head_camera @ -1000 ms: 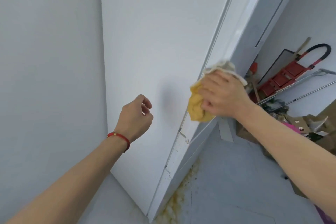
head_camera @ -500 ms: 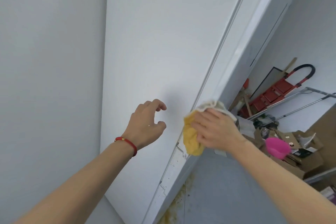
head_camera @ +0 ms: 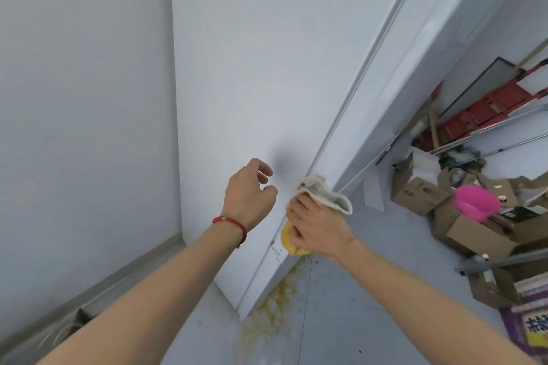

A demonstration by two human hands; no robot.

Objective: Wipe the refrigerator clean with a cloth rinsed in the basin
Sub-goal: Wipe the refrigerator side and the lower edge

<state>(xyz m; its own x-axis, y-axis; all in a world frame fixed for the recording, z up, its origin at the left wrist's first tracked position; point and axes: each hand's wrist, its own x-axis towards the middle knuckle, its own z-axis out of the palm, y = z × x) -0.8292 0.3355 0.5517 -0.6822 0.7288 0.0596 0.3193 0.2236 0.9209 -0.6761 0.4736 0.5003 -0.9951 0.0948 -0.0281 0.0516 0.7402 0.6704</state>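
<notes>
The white refrigerator (head_camera: 252, 68) fills the middle of the view, seen from its side, with its front corner edge running down to the floor. My right hand (head_camera: 317, 227) presses a yellow and off-white cloth (head_camera: 324, 194) against that lower corner edge, fingers spread over it. My left hand (head_camera: 247, 194), with a red bracelet at the wrist, hovers beside the refrigerator's side panel with loosely curled fingers and holds nothing. A pink basin (head_camera: 476, 201) rests among boxes at the right.
A white wall (head_camera: 83, 98) stands close on the left. A yellowish stain (head_camera: 272, 314) spreads on the grey floor at the refrigerator's base. Cardboard boxes (head_camera: 421, 190), a red stepladder (head_camera: 486, 109) and metal poles crowd the right side.
My right hand has slid the cloth down the refrigerator's corner edge toward the floor. My left hand has moved closer to the cloth. The view has tilted down.
</notes>
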